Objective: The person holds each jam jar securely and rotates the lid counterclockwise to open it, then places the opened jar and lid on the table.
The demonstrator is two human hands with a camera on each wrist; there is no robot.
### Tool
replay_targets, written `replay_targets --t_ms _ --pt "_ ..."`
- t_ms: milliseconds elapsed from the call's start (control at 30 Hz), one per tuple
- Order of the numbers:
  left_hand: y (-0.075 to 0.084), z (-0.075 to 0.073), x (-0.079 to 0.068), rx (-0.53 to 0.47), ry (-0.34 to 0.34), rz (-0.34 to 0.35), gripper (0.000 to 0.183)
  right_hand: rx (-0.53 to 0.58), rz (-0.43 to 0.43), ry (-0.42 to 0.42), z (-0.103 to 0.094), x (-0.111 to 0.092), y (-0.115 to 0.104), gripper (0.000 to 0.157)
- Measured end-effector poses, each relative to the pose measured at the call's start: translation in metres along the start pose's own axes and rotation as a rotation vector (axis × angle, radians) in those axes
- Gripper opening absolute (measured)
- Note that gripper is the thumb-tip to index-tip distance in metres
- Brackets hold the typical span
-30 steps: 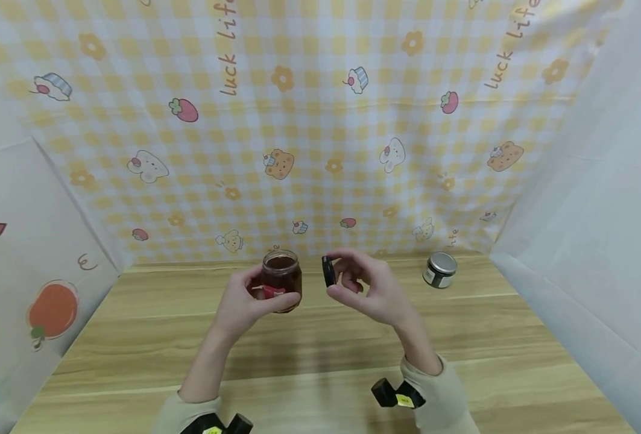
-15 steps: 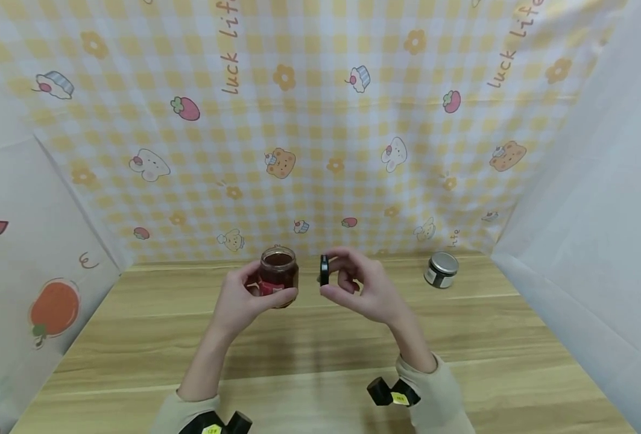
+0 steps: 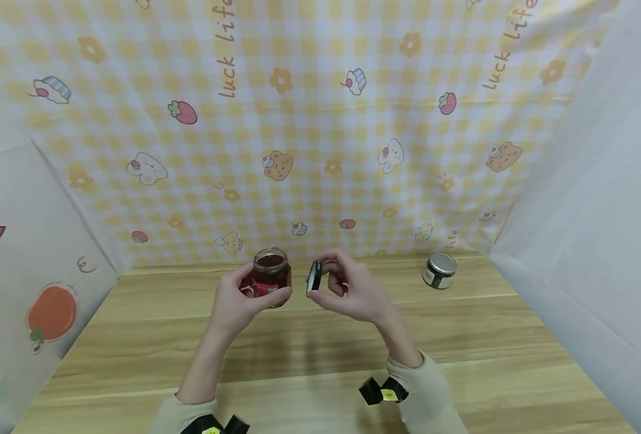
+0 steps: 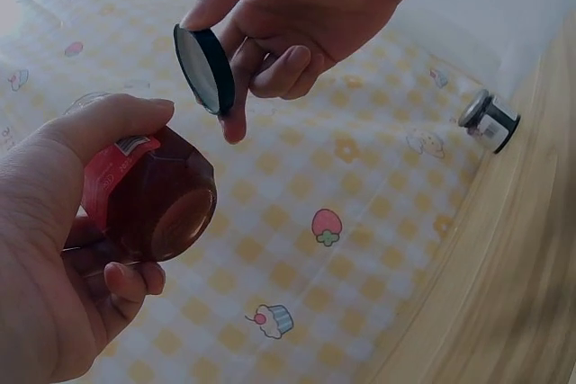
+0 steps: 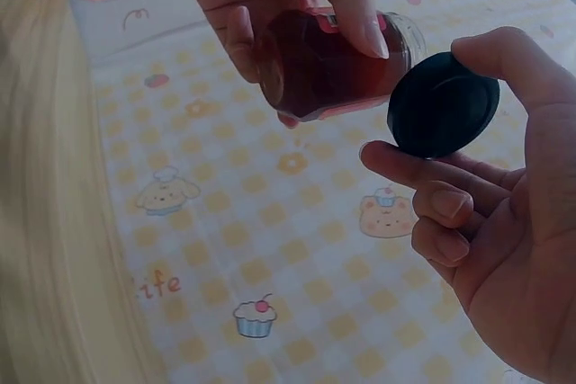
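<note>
A glass jar [image 3: 271,274] of dark red-brown contents with a red label is held off the table in my left hand [image 3: 237,306]. Its mouth is uncovered and faces up, tilted slightly. Thumb and fingers wrap round its sides; the jar's faceted base [image 4: 184,222] shows in the left wrist view. My right hand [image 3: 353,292] pinches a black lid [image 5: 444,105] by its edge between thumb and fingertips. The lid stands nearly on edge just right of the jar, its pale inner face [image 4: 196,65] turned toward it. A small gap separates lid and jar.
A small dark jar with a silver lid and white label [image 3: 439,270] stands at the table's back right. Behind the wooden table [image 3: 320,361] hangs a yellow checked cloth [image 3: 320,120]; white sheets [image 3: 586,211] flank both sides.
Both hands have shifted a little left, the right one more, bringing the lid slightly closer to the jar. The lid has turned so its inner face now shows in the head view.
</note>
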State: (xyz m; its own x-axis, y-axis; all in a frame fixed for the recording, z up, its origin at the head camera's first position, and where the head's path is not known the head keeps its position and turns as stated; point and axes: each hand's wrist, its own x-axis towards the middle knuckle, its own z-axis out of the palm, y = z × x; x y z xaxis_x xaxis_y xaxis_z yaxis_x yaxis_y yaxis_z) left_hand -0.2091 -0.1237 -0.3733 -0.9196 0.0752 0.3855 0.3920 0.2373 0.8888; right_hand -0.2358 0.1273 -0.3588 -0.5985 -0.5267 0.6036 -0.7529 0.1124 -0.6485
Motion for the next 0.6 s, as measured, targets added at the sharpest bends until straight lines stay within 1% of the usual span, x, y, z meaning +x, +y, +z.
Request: replay_targets --t_ms 233,433,600 --pt "-0.006 -0.004 -0.003 0.037 0.031 -0.033 0.040 0.001 0.023 -0.004 0.011 0.002 0.011 0.044" --pt "-0.010 -0.009 -0.006 0.080 0.063 -0.067 0.042 0.063 0.022 0.025 0.020 0.004 0.018 0.050" --pt "-0.015 -0.013 -0.007 0.100 0.081 -0.076 0.042 0.057 0.028 0.027 0.023 0.005 0.023 0.044"
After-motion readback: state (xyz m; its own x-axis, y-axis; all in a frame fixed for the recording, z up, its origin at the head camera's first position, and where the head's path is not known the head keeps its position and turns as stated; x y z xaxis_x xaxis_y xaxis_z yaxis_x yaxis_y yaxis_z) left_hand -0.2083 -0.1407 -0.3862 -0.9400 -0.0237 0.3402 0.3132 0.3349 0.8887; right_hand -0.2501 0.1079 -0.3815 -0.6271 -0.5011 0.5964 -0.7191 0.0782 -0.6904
